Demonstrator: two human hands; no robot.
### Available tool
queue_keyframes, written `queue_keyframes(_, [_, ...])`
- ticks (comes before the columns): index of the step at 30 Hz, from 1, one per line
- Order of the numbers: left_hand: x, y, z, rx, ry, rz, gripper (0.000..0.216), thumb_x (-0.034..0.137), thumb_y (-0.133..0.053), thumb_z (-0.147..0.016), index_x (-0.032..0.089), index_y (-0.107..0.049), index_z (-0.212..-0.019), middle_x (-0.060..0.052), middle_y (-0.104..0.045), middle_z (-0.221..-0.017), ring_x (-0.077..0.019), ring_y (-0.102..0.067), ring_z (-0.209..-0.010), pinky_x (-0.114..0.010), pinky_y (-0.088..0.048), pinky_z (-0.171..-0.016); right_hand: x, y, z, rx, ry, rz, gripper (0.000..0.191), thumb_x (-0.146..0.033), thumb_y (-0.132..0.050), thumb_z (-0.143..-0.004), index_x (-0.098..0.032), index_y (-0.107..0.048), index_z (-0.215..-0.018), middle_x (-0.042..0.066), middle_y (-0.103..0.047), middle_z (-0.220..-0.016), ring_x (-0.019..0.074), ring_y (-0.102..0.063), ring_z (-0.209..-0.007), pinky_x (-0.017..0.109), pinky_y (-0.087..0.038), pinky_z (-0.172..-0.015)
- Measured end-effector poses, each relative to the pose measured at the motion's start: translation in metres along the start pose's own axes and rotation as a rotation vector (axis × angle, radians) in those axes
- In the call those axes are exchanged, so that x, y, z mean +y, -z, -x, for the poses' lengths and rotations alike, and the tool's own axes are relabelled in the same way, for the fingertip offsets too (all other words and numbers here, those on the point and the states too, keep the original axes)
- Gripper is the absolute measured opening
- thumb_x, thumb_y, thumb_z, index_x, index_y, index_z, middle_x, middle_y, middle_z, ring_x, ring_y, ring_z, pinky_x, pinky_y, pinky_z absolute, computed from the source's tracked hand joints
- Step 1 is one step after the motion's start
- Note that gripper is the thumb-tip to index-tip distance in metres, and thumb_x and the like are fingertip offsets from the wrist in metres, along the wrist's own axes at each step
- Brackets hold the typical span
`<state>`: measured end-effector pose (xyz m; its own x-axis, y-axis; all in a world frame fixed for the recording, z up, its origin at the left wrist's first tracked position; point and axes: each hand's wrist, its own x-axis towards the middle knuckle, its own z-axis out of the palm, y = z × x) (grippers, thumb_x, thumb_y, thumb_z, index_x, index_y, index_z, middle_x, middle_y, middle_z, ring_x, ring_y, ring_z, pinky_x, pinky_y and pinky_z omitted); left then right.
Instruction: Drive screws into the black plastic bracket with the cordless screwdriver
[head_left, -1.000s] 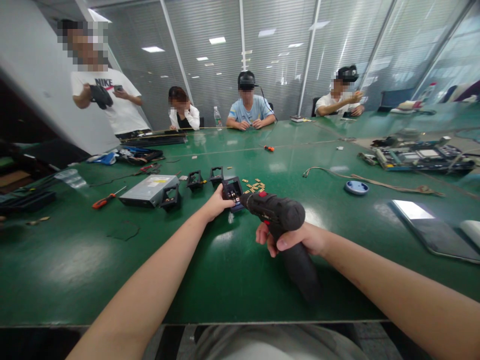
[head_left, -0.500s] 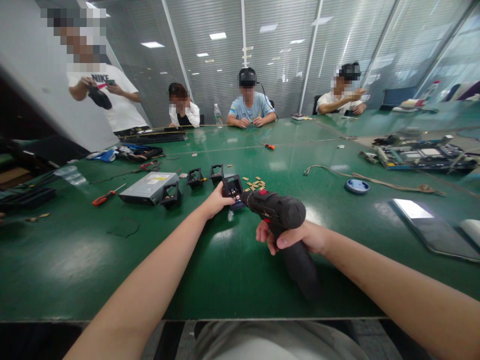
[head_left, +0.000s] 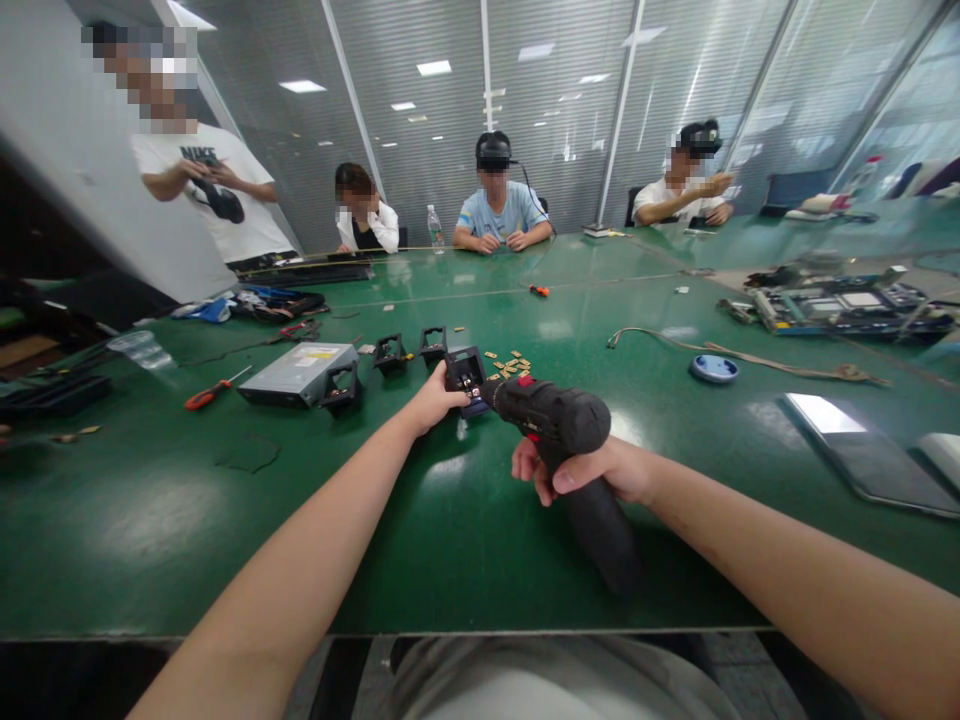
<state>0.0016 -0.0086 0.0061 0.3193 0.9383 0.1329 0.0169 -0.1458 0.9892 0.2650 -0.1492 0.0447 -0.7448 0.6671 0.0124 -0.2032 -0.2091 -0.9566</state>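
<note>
My right hand (head_left: 592, 472) is wrapped round the grip of a black cordless screwdriver (head_left: 559, 425) with a red switch. The tool's nose points left into a small black bracket (head_left: 465, 374) standing on the green table (head_left: 225, 520). My left hand (head_left: 433, 400) grips that bracket from its left side and holds it against the table. Just behind the bracket lie several small brass pieces (head_left: 508, 364).
Left of the bracket stand more black brackets (head_left: 390, 354), a grey metal drive box (head_left: 298, 372) and a red screwdriver (head_left: 214, 390). A blue round dish (head_left: 713, 369), a cable, circuit boards (head_left: 840, 308) and a tablet (head_left: 862, 450) lie right. Several people sit or stand at the far side.
My hands, the tool and the bracket stay put. The standing person at the far left has lowered a dark object in front of the chest.
</note>
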Motion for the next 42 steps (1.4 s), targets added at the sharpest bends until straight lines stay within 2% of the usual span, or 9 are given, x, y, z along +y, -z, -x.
queue_keyframes(42, [-0.0012, 0.0011, -0.0016, -0.008, 0.023, 0.001, 0.070, 0.012, -0.076, -0.053, 0.019, -0.051, -0.118, -0.004, -0.067, -0.108, -0.0237, -0.064, -0.101, -0.043, -0.046, -0.098, -0.0017, -0.0009, 0.0001, 0.016, -0.023, 0.001, 0.036, -0.021, -0.082, -0.056, -0.010, -0.076, -0.089, 0.008, -0.071, -0.097, 0.0180, -0.069, -0.066, 0.030, -0.053, -0.066])
